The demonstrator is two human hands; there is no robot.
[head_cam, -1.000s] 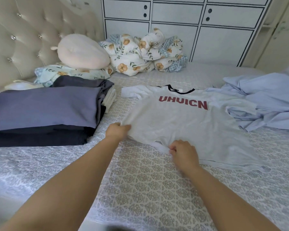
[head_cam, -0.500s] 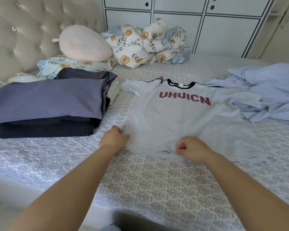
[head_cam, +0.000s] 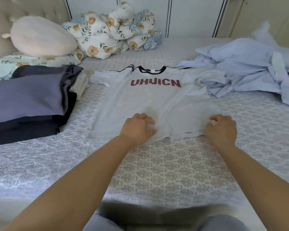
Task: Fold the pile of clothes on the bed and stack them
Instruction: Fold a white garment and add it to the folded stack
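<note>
Head view: the T-shirt (head_cam: 150,104) lies face up on the bed (head_cam: 165,172), collar away from the person, hem nearest. Half a second ago both hands were fists pinching the hem; now the left hand (head_cam: 138,127) has moved in from the shirt's corner toward its middle and lies on the cloth with fingers loosely bent, thumb by the hem edge. The right hand (head_cam: 221,129) has slid outward along the hem, its fingers curled and lifted a little; whether it has cloth between them I cannot tell. The hem now lies straighter and flatter than a second ago, so the spreading looks about finished and the first fold seems ready to begin.

Left of the left hand, well apart, sits the stack (head_cam: 28,100) of folded dark clothes. Beyond the right hand, the pile (head_cam: 250,72) of pale blue clothes waits unfolded, touching the shirt's far sleeve.

That sleeve is partly lost under the pile. The pile runs off the frame edge, so its size is unclear. The hem's left corner is blurred.
</note>
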